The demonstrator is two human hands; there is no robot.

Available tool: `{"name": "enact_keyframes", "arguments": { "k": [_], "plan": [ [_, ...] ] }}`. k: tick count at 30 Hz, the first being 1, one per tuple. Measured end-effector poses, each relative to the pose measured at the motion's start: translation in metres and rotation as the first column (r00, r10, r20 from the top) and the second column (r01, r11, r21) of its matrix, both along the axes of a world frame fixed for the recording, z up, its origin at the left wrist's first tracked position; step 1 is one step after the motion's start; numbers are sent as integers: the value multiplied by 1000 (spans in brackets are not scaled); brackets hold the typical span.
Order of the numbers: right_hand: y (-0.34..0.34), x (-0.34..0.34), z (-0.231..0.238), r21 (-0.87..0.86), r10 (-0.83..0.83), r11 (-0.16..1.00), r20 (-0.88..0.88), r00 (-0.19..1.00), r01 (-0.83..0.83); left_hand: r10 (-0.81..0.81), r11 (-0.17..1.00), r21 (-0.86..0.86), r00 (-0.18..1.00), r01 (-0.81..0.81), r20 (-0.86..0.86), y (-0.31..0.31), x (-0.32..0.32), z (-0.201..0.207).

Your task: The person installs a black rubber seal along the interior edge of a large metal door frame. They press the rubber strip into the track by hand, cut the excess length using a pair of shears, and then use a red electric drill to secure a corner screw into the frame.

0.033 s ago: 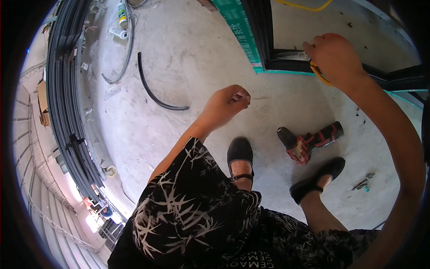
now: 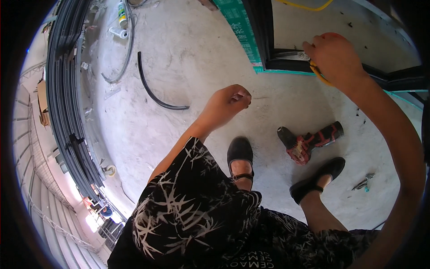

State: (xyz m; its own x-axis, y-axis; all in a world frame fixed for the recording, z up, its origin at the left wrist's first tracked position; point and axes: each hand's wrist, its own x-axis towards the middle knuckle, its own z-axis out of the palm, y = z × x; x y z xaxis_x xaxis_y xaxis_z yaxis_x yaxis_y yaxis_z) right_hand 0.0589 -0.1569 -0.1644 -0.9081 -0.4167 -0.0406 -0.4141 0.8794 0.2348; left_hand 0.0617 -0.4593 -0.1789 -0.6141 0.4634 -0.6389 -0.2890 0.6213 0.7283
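Note:
My right hand [image 2: 336, 58] is closed round the yellow and orange handles of a pair of scissors [image 2: 295, 55]. Their silver blades lie along the inner corner of a black frame [image 2: 262, 40], whose outer edge carries green printed film [image 2: 239, 31]. Over the floor, apart from the frame, my left hand [image 2: 226, 104] is closed with its fingers curled in. Whatever those fingers may hold is hidden.
A red and black cordless drill [image 2: 309, 142] lies near my feet. Left of my left hand is a curved black rubber strip [image 2: 152, 92]. Long dark profiles [image 2: 67, 89] are stacked at the far left, near a bottle [image 2: 122, 14]. Small metal pieces [image 2: 363, 181] lie at right.

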Motion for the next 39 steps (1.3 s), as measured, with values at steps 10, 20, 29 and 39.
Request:
{"name": "enact_keyframes", "arguments": {
  "k": [10, 20, 29, 39],
  "plan": [
    [-8, 6, -22, -20, 54, 998, -136, 989, -57, 16, 999, 28, 999, -17, 32, -7, -1, -7],
    [-11, 15, -31, 35, 74, 997, -205, 976, -68, 12, 998, 58, 999, -15, 46, -11, -1, -14],
    [-10, 1, -15, -70, -103, 990, 238, 966, 123, 9, 998, 66, 995, -16, 96, -6, 3, -22],
    [4, -5, -23, -274, -141, 934, 300, 943, 227, 29, 997, 71, 991, -39, 129, -6, 8, -26]
  ]
}}
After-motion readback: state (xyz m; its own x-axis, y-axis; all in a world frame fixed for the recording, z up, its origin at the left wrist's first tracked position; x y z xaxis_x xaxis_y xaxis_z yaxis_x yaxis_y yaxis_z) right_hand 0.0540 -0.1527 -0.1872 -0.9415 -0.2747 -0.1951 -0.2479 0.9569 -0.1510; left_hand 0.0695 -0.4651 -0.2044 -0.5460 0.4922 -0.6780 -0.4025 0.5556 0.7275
